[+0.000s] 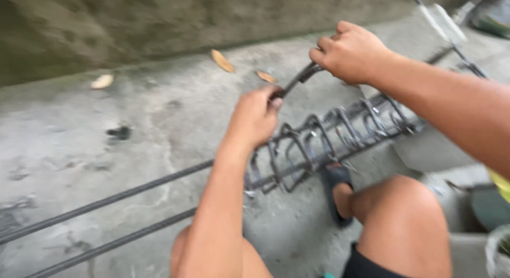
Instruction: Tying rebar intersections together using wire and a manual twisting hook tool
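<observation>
Both hands (303, 84) on dark tool (300, 79)

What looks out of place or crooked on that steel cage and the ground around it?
The square rings on the rebar cage lean at uneven angles and bunch together instead of standing evenly spaced. Dry leaves lie scattered on the concrete floor. The left hand and right hand grip a thin dark tool; blur hides finer damage.

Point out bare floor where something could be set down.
Free: the grey concrete floor between the wall and the long steel bars. Crowded: around the tied rebar cage, where the left hand, right hand and sandalled foot meet.
</observation>
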